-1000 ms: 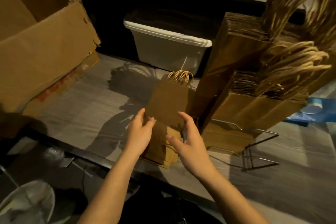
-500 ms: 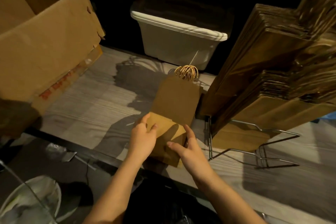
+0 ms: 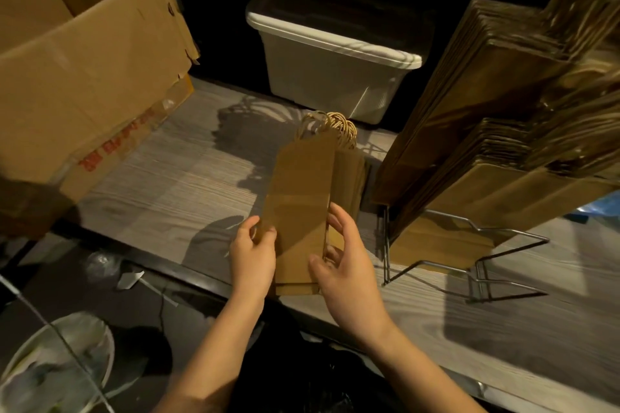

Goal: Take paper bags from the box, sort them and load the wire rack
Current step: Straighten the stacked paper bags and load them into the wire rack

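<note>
The left hand [image 3: 253, 256] pinched the lower left edge of a slim stack of flat brown paper bags [image 3: 298, 198], its fingers curled onto the front face. The right hand [image 3: 345, 265] gripped the lower right edge, thumb on the front and curved fingers wrapped along the side. The stack stood nearly upright on its bottom edge near the front of the grey wood-grain table [image 3: 174, 178], with the front bag fanned slightly apart from those behind and the twisted paper handles [image 3: 335, 126] at the top. Just to the right stood a metal wire rack [image 3: 469, 265], loaded with leaning rows of larger flat brown bags [image 3: 469, 111]. A large open cardboard box [image 3: 84, 60] sat at the left, and a white plastic bin [image 3: 332, 67] lay beyond the table's far edge.
</note>
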A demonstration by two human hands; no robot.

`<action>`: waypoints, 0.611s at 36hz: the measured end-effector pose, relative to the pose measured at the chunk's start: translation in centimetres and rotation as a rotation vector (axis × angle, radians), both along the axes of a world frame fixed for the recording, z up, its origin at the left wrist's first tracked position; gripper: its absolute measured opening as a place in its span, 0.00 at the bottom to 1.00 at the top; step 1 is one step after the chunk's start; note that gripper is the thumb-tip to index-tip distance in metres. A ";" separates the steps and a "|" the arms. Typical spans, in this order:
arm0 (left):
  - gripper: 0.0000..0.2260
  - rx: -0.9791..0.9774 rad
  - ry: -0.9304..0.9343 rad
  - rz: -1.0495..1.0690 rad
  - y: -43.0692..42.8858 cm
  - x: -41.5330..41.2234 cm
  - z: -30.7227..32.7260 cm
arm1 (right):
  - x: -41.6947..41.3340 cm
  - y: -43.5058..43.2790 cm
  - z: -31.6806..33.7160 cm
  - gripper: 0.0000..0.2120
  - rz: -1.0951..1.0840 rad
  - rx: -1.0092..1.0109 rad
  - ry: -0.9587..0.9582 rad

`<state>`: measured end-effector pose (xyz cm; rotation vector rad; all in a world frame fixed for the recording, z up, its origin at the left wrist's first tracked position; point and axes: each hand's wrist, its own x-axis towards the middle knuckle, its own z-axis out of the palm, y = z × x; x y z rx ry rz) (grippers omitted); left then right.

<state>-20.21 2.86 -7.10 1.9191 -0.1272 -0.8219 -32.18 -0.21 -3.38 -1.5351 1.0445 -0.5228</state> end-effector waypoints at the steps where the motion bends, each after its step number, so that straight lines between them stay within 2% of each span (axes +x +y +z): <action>1: 0.17 0.000 0.007 0.013 -0.1 -0.3 0.1 | -0.2 0.0 0.3 0.35 0.004 -0.013 -0.026; 5: 0.16 -0.005 0.023 0.055 -0.3 -0.9 0.3 | -0.7 -0.2 1.0 0.38 0.028 -0.038 -0.077; 8: 0.15 -0.043 0.037 0.111 -0.2 -1.2 0.8 | -1.3 -0.6 1.6 0.37 0.058 -0.049 -0.107; 11: 0.07 -0.102 0.055 0.166 0.0 -1.3 1.4 | -2.1 -1.0 1.9 0.35 0.058 -0.068 -0.146; 15: 0.15 -0.208 0.160 0.272 0.0 -1.7 2.9 | -3.0 -1.5 2.2 0.35 0.082 -0.097 -0.160; 19: 0.04 -0.333 0.190 0.289 -0.1 -2.5 4.3 | -4.2 -2.0 3.1 0.35 0.123 -0.262 -0.150; 22: 0.08 -0.418 0.187 0.286 -0.2 -3.3 5.4 | -5.3 -2.4 3.5 0.35 0.118 -0.362 -0.142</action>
